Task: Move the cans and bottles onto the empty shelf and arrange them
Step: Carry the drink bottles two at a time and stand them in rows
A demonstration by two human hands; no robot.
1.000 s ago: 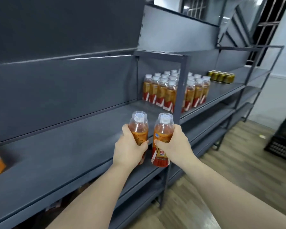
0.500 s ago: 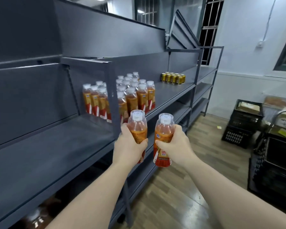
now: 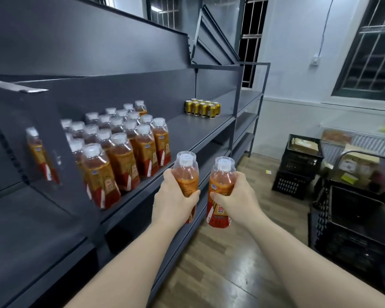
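Note:
My left hand (image 3: pixel 172 200) grips an orange drink bottle (image 3: pixel 185 172) with a white cap, upright, in front of the shelf edge. My right hand (image 3: pixel 238 200) grips a second bottle (image 3: pixel 220 192) of the same kind beside it. Both bottles hang in the air just off the dark grey shelf (image 3: pixel 193 130). On that shelf stands a block of several matching bottles (image 3: pixel 125 145) in rows, to the left of my hands. Farther along the same shelf sits a cluster of gold cans (image 3: pixel 202 107).
A grey upright post (image 3: pixel 60 174) crosses the shelf at the left, with one bottle (image 3: pixel 39 154) behind it. Black plastic crates (image 3: pixel 298 167) and a cart (image 3: pixel 356 221) with boxes stand on the wooden floor at the right. Lower shelves run beneath.
The view has swung right along the shelving and closer to the bottle block. Both hands keep their bottles in the same grip, now level with the block's right end.

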